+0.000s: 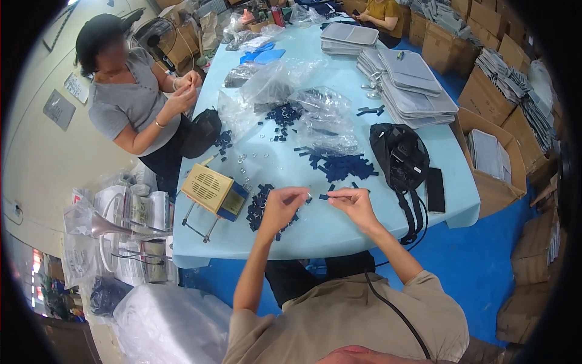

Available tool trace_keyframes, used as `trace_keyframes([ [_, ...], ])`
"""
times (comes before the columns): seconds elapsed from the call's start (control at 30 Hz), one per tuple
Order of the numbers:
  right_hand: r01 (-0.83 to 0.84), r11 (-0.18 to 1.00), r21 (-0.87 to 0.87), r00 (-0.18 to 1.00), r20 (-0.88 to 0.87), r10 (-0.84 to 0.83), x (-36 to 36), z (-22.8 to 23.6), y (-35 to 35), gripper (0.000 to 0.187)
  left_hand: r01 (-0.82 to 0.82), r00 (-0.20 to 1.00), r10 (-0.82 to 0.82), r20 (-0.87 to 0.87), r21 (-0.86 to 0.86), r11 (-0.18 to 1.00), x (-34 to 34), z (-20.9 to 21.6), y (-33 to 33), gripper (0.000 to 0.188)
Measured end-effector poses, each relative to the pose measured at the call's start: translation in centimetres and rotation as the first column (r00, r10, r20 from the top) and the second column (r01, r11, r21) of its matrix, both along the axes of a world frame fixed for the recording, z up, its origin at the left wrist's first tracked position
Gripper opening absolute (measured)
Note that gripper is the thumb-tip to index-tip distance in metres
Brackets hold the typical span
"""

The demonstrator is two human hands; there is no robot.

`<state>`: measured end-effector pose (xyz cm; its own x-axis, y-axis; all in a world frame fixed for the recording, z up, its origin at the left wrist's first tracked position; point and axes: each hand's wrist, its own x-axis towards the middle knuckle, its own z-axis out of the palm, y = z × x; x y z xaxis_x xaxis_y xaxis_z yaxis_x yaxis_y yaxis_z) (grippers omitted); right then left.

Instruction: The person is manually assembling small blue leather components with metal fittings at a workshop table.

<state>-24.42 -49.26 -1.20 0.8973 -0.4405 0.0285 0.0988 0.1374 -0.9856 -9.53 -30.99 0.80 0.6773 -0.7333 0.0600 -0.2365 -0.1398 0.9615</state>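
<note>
Over the near part of the table, my left hand (284, 209) pinches a small shiny metal ring (309, 196) between thumb and fingers. Facing it, my right hand (353, 207) grips a short dark blue fabric strip (324, 196), its end pointing at the ring with a small gap between. Just beyond my hands lies a heap of similar blue strips (348, 168). Beside my left hand spreads another pile of dark blue pieces (257, 209), some seemingly with rings on them. A few loose metal rings (242, 159) are scattered farther off to the left.
A yellow box-shaped device (207, 185) stands on the left. To the right are a black pouch with straps (400, 155), a dark phone (435, 190) and stacked grey panels (418, 100). Clear plastic bags (327, 115) fill the middle. A co-worker (130, 91) stands at the left edge.
</note>
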Motion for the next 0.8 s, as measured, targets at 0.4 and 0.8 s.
trace_keyframes([
  [0.4,-0.060,0.994,-0.092,0.995,0.074,0.067,-0.9,0.4,2.3,0.018,-0.155,0.882,0.008,-0.471,-0.276,0.949,-5.7,-0.3,1.5,0.017],
  [0.8,-0.137,0.983,-0.125,0.987,0.063,0.146,-1.1,1.0,3.6,0.018,-0.208,0.905,0.062,-0.421,-0.311,0.927,-6.8,-1.1,2.1,0.020],
])
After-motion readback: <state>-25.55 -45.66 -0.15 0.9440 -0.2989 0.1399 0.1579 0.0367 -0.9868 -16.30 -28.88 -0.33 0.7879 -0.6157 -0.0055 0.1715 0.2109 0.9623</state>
